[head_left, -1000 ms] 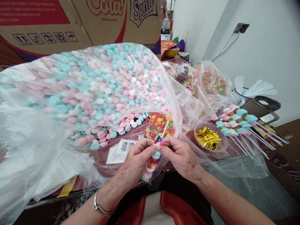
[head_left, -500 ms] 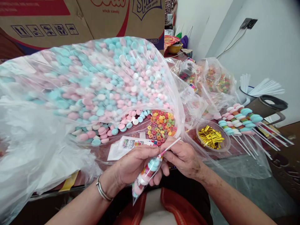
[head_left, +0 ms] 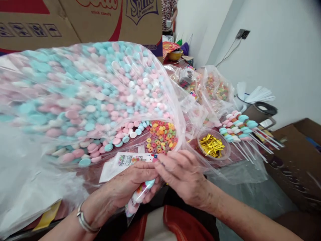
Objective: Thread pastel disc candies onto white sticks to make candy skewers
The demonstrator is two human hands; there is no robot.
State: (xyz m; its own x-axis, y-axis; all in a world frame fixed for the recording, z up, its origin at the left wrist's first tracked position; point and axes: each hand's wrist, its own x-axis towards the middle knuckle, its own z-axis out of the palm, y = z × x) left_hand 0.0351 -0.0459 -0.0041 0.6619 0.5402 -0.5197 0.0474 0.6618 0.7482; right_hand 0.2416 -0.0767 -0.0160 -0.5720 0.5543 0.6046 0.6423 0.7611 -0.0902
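My left hand (head_left: 122, 184) is closed around a candy skewer (head_left: 138, 197) in a clear wrapper, tilted with its pointed bag end toward my lap. Blue, white and pink candies show through the plastic. My right hand (head_left: 184, 179) meets the left at the skewer's upper end, fingers bent over the gathered neck of the wrapper and covering the stick. Just beyond my hands lie printed white wrappers (head_left: 110, 169) and a heap of small ring candies (head_left: 162, 139). A round tub (head_left: 227, 154) of gold twist ties (head_left: 212, 145) stands to the right.
A huge clear bag of pastel candies (head_left: 100, 90) spreads across the left and middle of the table. Finished-looking skewers (head_left: 238, 127) lie at the right, near a dark jug (head_left: 259, 112). Cardboard boxes (head_left: 97, 28) rise behind; another box (head_left: 296, 160) sits right. A person (head_left: 168, 15) stands far back.
My right fingers have folded over the upper end of the skewer, hiding the white stick that was showing. The view has swung right, so everything sits further left.
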